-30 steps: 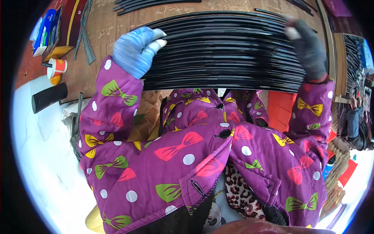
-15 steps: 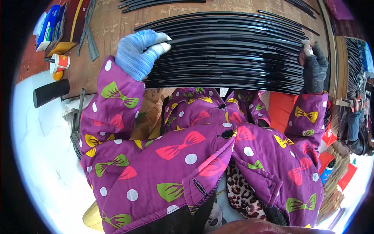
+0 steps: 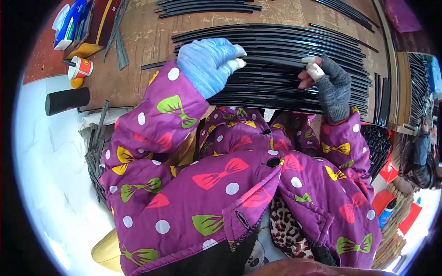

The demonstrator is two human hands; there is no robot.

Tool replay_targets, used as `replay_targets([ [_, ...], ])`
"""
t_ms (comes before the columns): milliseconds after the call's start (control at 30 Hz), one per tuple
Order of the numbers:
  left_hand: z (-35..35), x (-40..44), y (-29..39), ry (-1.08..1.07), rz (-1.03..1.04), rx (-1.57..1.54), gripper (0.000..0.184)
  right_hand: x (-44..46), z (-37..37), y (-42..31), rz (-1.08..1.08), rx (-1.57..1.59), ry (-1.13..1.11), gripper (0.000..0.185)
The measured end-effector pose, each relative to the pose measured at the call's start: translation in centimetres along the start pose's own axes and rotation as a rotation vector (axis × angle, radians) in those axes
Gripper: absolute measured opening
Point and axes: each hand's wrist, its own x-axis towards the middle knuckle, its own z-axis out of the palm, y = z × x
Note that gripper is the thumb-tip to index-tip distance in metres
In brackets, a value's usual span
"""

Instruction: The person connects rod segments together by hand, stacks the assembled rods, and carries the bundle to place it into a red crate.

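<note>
Many thin black strips [image 3: 276,94] lie side by side in a wide row on the table in front of me. My left hand [image 3: 202,64], in a light blue glove with pale fingertips, is closed in a pinch on one black strip [image 3: 271,60] over the row. The dark grey fingerless glove covers my right hand [image 3: 332,85], whose thumb and fingers pinch around the same strip farther right. White wrapping shows on a right finger. A strip end [image 3: 152,66] sticks out left of the row, beside my left wrist.
More black strips [image 3: 207,7] lie at the table's far side. At left are a paper cup [image 3: 82,67], a blue box [image 3: 70,25] and a black cylinder [image 3: 67,100]. Loose strips [image 3: 97,152] stand below the table edge. A person's sleeve [image 3: 420,149] shows far right.
My hands have come closer together: the left moved right and slightly down, the right moved left and slightly down. A strip end now protrudes at the left of the row.
</note>
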Motion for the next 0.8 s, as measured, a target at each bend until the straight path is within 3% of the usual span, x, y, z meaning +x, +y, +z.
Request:
replay_targets([
  [200, -1.7, -1.9, -3.1, -0.015, -0.166, 0.014, 0.019, 0.4, -6.1, 1.6, -0.112, 0.087, 0.145, 0.02],
  [400, -2.6, -2.9, -4.8, -0.084, -0.369, -0.039, 0.022, -0.2, -10.5, 3.9, -0.058, 0.381, 0.1, 0.02],
  [500, -2.4, -2.9, -5.0, -0.137, -0.609, -0.302, 0.023, -0.1, -10.7, 4.8, 0.0, 0.393, 0.103, 0.021],
  [733, -2.2, -3.5, -5.2, -0.146, -0.7, -0.401, 0.017, -0.3, -10.4, 5.6, 0.007, 0.378, 0.167, 0.022],
  [800, -2.1, -3.8, -4.8, -0.032, -0.534, -0.367, 0.015, -0.3, -10.6, 6.1, -0.011, 0.37, 0.15, 0.022],
])
